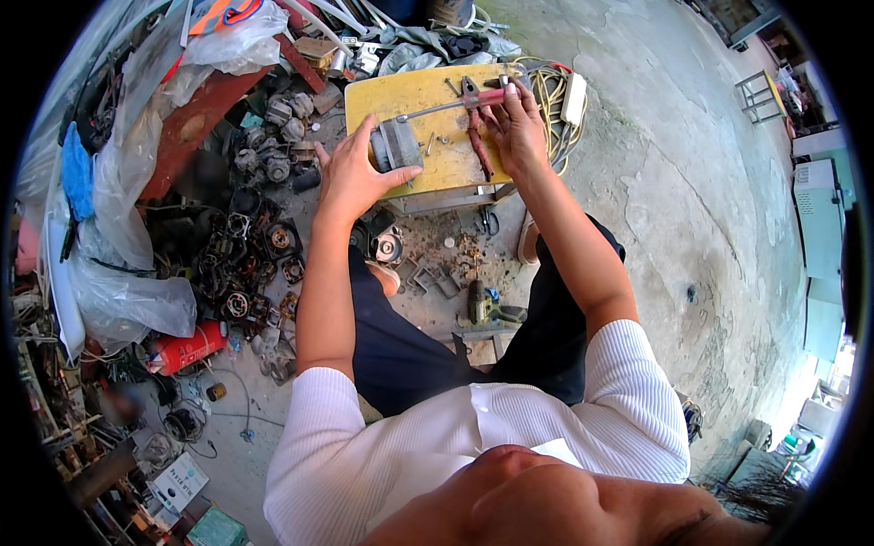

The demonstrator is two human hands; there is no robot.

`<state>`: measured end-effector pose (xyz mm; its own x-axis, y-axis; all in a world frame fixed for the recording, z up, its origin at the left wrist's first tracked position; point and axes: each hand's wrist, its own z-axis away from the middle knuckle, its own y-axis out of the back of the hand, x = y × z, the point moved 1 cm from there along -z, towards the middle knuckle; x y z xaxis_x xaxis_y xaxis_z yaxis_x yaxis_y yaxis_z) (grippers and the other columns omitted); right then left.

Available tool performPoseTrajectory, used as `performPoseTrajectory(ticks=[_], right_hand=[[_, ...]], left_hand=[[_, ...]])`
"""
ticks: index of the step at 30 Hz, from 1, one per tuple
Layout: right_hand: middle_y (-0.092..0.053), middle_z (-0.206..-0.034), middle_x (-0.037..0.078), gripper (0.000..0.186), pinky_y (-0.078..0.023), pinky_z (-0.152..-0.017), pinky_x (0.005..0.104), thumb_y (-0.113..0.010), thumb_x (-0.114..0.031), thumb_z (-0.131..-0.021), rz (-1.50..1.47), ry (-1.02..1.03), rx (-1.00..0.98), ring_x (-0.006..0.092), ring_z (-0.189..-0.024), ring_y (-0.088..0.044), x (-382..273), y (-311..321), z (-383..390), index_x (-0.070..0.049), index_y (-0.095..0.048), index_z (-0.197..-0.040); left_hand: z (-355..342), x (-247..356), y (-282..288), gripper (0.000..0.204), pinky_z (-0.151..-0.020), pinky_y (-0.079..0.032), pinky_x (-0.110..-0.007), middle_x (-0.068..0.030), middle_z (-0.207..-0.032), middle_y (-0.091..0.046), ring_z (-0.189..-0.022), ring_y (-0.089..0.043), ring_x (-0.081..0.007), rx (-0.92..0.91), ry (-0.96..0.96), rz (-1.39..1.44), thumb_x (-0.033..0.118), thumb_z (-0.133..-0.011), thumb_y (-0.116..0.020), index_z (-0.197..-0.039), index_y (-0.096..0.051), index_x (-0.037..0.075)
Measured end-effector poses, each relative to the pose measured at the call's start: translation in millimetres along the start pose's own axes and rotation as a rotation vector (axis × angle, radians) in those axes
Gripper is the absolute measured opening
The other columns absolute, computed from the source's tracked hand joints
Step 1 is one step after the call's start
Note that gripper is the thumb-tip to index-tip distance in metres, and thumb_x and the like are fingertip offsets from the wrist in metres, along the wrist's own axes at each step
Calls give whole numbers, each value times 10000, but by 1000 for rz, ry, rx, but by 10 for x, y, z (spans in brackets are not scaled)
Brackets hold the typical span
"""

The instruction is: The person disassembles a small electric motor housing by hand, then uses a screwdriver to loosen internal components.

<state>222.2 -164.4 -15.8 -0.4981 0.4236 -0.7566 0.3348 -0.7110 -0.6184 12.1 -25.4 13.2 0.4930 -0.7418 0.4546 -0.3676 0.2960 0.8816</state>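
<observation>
On a small yellow-topped table (pixel 369 95) lies a grey metal motor housing (pixel 397 146). My left hand (pixel 350 176) is wrapped round its left and near sides, with the thumb along the near edge. My right hand (pixel 517 132) grips the red handle of a screwdriver (pixel 435 109). The shaft points left, and its tip meets the housing's upper edge. Beneath and beside my right hand lie pliers with dark red handles (pixel 477 146). Several loose screws (pixel 431 142) are scattered between the housing and the pliers.
A coiled cable with a white power strip (pixel 574 98) hangs at the table's right. Motor parts (pixel 273 164) are heaped on the floor at left. A cordless drill (pixel 492 305) stands between my legs, near metal scraps (pixel 437 278). A red cylinder (pixel 189 348) lies at lower left.
</observation>
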Motion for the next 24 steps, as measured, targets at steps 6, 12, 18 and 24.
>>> performPoseTrajectory(ticks=[6, 12, 18, 24], right_hand=[[-614, -1114, 134, 348, -559, -817, 352, -540, -185, -1024, -8, 46, -12, 215, -947, -644, 101, 138, -128, -66, -443, -1336], [-612, -1101, 133, 366, -567, -825, 352, -549, -139, -1014, -68, 43, -35, 239, -962, -649, 79, 63, -62, -46, -429, -1347], [-571, -1182, 148, 432, -575, -840, 372, -543, -121, -1014, 7, 56, -16, 244, -1002, -636, 64, 104, -113, -56, -387, -1412], [-563, -1179, 145, 444, -579, -822, 370, -530, -109, -1016, -76, 2, -31, 244, -979, -633, 22, 19, -62, -74, -369, -1428]], left_hand=[[-19, 16, 18, 1010, -1143, -145, -585, -235, -1251, -625, -1213, -574, -367, -34, 2, 51, 616, -651, -816, -1387, -372, 86], [-9, -6, 16, 962, -1144, -143, -576, -226, -1237, -635, -1204, -579, -369, -32, 10, 27, 614, -649, -819, -1347, -413, 90], [-10, -4, 26, 984, -1157, -103, -607, -230, -1268, -619, -1240, -555, -379, -33, 5, 29, 619, -645, -817, -1372, -403, 99], [-2, -7, 30, 964, -1155, -120, -581, -223, -1260, -625, -1230, -564, -373, -26, 8, 86, 613, -647, -820, -1363, -403, 121]])
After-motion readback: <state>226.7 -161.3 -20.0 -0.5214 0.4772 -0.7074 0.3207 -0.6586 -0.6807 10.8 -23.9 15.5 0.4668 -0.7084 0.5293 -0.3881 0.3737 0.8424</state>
